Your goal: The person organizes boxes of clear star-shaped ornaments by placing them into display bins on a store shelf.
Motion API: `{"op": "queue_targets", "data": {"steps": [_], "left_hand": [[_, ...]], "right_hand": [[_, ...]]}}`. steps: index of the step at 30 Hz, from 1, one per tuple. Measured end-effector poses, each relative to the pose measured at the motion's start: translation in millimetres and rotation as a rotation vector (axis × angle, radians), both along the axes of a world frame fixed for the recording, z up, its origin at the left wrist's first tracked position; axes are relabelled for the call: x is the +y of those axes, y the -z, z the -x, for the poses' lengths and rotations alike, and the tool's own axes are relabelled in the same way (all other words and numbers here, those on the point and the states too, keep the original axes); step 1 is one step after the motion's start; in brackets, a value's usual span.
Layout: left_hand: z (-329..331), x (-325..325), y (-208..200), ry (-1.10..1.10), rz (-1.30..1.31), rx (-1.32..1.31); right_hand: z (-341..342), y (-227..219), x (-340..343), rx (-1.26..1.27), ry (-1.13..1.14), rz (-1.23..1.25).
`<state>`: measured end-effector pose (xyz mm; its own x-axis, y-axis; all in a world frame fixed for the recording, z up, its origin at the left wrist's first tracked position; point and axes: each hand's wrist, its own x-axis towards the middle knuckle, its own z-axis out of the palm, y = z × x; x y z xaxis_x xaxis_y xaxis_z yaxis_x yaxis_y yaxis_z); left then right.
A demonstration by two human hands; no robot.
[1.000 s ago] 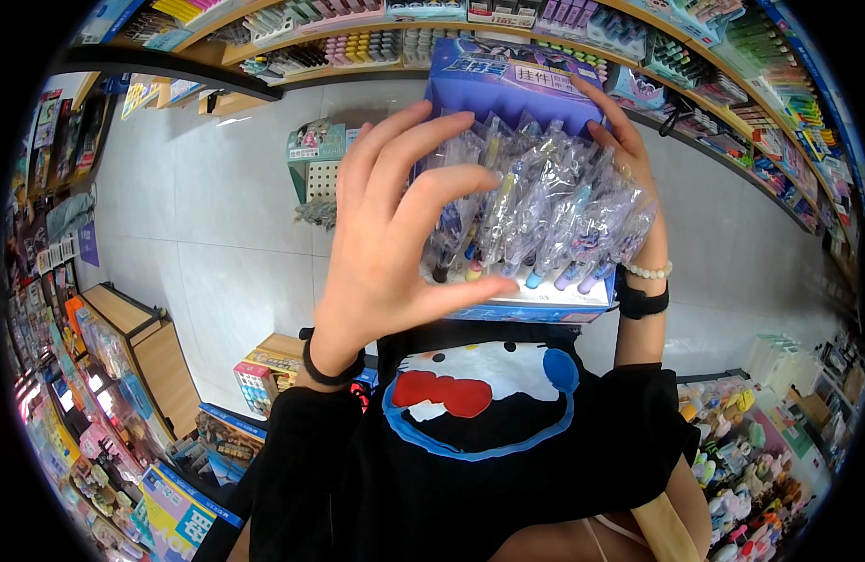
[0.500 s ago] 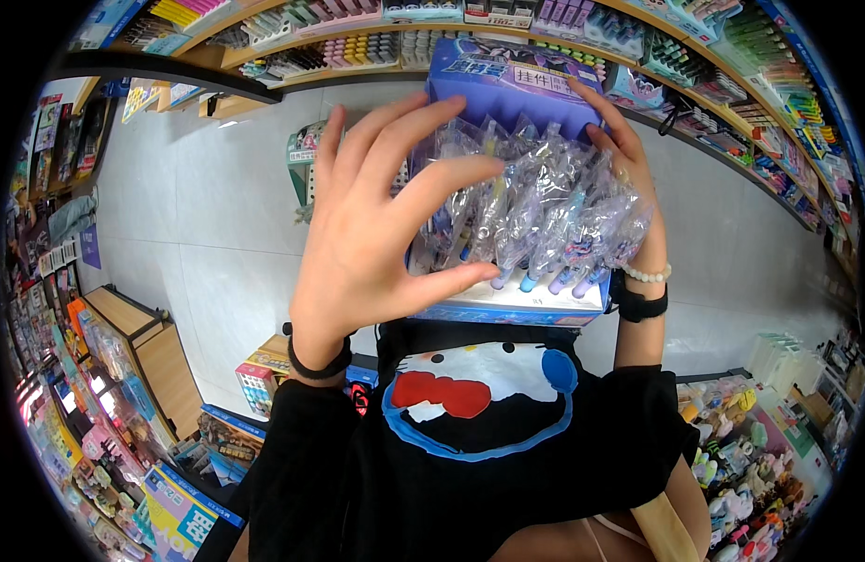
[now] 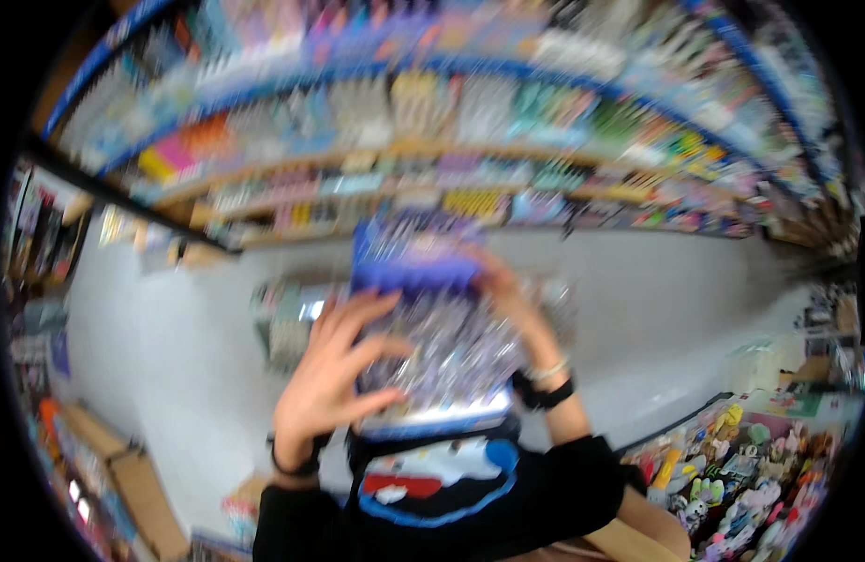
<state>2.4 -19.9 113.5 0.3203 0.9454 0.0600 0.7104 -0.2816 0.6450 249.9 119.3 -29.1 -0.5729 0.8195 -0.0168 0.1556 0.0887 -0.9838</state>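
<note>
Along its right side, a purple box (image 3: 415, 277) is grasped by the right hand (image 3: 515, 302); over its left edge, the left hand's (image 3: 325, 379) released fingers (image 3: 378, 350) are spread.

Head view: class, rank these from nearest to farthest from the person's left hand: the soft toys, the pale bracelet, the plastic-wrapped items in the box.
1. Plastic-wrapped items: just right of the left hand, in the blue-purple box.
2. Pale bracelet: on the right wrist, beyond the items.
3. Soft toys: heaped at the lower right.
</note>
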Motion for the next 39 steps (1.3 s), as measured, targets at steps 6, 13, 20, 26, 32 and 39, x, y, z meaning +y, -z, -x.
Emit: {"op": "queue_targets", "data": {"steps": [6,13,20,26,32,39], "left_hand": [[-2.8,11.2,13.4,0.026,0.037,-0.107],[-16.8,8.7,6.3,0.066,0.051,-0.085],[-18.6,12.1,7.0,0.007,0.043,-0.106],[-32.7,30.0,-3.5,0.024,-0.046,-0.007],[-41.1,32.6,0.5,0.022,-0.1,0.048],[-44.4,32.7,5.4,0.02,-0.135,-0.008]], "right_hand": [[6.0,-5.9,17.4,0.046,-0.045,-0.05],[-5.1,-13.7,7.0,0.08,0.012,-0.044],[-2.7,-2.5,17.3,0.119,0.019,-0.059],[-13.1,12.4,32.2,0.152,0.026,-0.025],[-15.9,7.5,33.7,0.12,0.016,-0.03],[-13.8,13.9,34.5,0.129,0.019,-0.051]]}}
